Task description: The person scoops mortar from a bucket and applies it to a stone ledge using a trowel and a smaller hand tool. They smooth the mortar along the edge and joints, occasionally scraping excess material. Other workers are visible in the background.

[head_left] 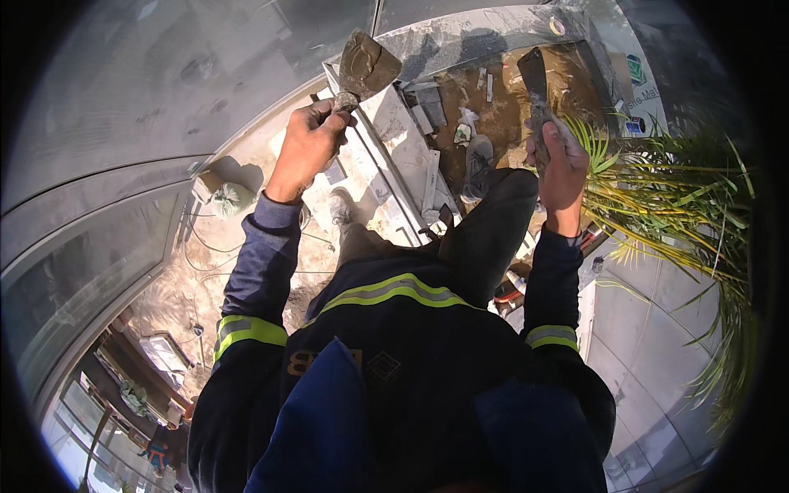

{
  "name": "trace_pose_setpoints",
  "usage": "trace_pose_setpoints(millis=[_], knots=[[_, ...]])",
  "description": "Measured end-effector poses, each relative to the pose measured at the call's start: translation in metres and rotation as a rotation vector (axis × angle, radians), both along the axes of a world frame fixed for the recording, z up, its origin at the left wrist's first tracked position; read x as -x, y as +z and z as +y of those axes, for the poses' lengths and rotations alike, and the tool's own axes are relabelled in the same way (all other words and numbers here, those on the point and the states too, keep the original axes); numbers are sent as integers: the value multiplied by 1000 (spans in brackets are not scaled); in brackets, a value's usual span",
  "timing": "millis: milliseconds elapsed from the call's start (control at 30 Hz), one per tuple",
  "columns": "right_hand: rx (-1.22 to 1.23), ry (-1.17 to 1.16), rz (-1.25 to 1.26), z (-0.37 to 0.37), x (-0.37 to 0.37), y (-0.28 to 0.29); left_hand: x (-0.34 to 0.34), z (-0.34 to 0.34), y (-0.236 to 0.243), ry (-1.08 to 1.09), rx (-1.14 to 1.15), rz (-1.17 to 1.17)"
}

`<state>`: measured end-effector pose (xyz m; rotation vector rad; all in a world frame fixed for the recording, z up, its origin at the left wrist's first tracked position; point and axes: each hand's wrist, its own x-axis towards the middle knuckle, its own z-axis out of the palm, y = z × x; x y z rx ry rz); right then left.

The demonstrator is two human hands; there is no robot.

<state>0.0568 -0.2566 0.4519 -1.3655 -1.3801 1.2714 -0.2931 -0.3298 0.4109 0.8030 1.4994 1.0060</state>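
Well left of the leafy plant (657,193), the left hand (306,152) grips a paste-smeared trowel (368,67) blade outward, seemingly keeping fingers clean, while nearer the plant the right hand (565,168) clasps a dark-bladed scraper (533,76) by its handle.

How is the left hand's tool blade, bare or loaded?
Loaded: an uneven grey-brown layer covers much of the tool blade held by the left hand.
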Motion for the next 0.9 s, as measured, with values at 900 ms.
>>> trace_pose_setpoints(millis=[900], knots=[[-752, 475, -654, -80, 111, 82, 39, -81, 65, -188, -301, 96]])
